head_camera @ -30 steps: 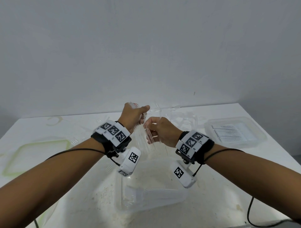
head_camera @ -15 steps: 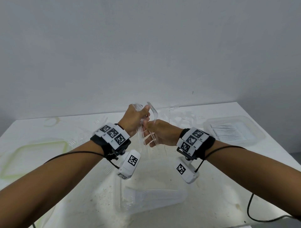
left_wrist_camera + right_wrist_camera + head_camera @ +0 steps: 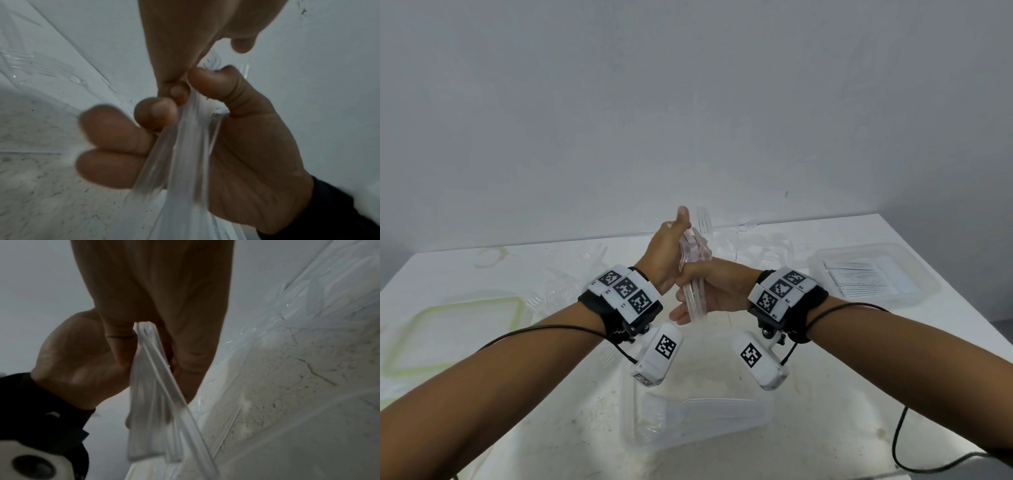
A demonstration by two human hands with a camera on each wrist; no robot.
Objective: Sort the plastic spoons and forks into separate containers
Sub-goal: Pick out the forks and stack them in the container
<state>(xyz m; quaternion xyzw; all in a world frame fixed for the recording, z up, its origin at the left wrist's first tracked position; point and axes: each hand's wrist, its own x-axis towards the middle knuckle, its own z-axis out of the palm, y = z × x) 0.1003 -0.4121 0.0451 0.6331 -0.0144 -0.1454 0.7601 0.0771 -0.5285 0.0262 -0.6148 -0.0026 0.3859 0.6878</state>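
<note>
Forks (image 3: 695,270), clear plastic, are bunched upright between your two hands, raised above the table (image 3: 482,394) at centre. Head view: your left hand (image 3: 666,255) wraps the upper part of the bundle with thumb up, your right hand (image 3: 717,289) is curled round the handles lower down; tines show above the left thumb. My read is you're squaring the stack so it drops in as one. Near container (image 3: 698,416) sits below your wrists with clear cutlery already inside, likely the target. Far-right container (image 3: 873,274) holds another neat row, type too small to tell. Loose cutlery pile (image 3: 760,240) is still unsorted at the far edge; a green-rimmed lid (image 3: 453,329) lies left. Left wrist view: right-hand fingers (image 3: 115,168) curl round the handles, blurred. Right wrist view: handles (image 3: 152,394) fan out below the grip, so the stack isn't aligned yet.
</note>
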